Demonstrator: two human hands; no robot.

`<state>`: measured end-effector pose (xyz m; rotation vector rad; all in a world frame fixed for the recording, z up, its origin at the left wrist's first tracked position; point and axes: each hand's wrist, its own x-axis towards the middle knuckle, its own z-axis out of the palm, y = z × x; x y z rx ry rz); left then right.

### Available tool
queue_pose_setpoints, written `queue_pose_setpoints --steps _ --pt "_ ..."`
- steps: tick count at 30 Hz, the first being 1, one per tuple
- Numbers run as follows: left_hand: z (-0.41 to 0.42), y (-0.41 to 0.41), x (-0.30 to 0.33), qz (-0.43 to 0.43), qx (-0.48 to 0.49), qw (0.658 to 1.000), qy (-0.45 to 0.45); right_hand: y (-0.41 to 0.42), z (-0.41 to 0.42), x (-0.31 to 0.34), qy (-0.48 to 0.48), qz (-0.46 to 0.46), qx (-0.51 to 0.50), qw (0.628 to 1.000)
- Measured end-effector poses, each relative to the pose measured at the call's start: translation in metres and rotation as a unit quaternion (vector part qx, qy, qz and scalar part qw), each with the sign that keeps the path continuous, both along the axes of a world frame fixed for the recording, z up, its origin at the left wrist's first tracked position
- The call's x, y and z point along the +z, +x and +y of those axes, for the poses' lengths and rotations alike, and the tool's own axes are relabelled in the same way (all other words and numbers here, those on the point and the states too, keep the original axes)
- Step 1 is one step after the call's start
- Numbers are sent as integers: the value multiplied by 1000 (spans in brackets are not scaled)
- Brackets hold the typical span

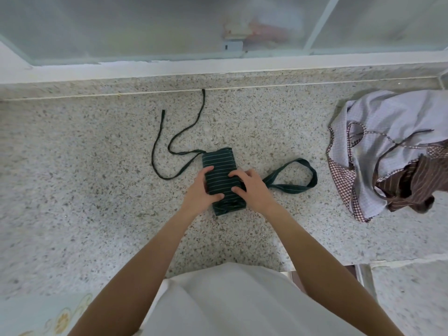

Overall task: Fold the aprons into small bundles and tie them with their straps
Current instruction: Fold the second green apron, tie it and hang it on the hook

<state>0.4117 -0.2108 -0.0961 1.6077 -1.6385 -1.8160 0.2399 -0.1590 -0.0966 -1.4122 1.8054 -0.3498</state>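
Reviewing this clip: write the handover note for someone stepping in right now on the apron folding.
Left hand and right hand both grip the green striped apron, folded into a narrow bundle on the speckled counter.
Its thin ties trail loose to the far left; the neck loop lies to the right.
Done: folding mostly. Left: wrap and tie the straps.
The pile of aprons on the right, lilac, checked and brown striped, is not yet folded.

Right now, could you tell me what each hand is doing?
Left hand: grips the folded green striped apron.
Right hand: grips the same apron.
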Motion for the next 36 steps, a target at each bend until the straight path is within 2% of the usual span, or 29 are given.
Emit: queue_pose_setpoints --steps 4,6,7,9,11,12,15,17,19,23,26,31,34,36 --pt "-4 -4 7 11 26 999 -35 -5 -3 7 3 -155 -15 988" --pt "-5 -4 15 16 20 996 -80 -6 -5 11 -18 -188 -28 982" --pt "-5 -3 17 -8 -5 991 -135 -4 -6 13 -40 -150 -28 988" --pt "-4 -1 17 -96 -77 958 -258 0 -7 14 -133 25 5 991" --pt "-2 0 16 -175 -130 921 -322 6 -3 15 -202 177 38 963" --pt "0 2 16 -203 -142 904 -348 9 1 15 -223 219 41 949" --pt "4 11 11 -229 -150 851 -449 11 17 13 -282 266 39 921" --pt "8 16 4 -194 -194 817 -506 8 31 10 -302 263 52 915" --pt "12 18 -1 -140 -243 807 -520 3 40 7 -289 262 105 915" --pt "14 22 -11 -138 -285 839 -442 -4 42 -5 -222 235 175 930" --pt "10 20 -14 -113 -293 869 -382 -7 39 -12 -184 168 153 956" --pt "2 9 -5 -92 -273 910 -297 -12 25 -2 -161 108 123 973" --pt "-2 1 10 -26 -147 976 -158 -7 21 18 -111 -4 -7 994" --pt "-2 -7 24 18 -30 995 -88 -4 22 34 -60 -89 -126 986"
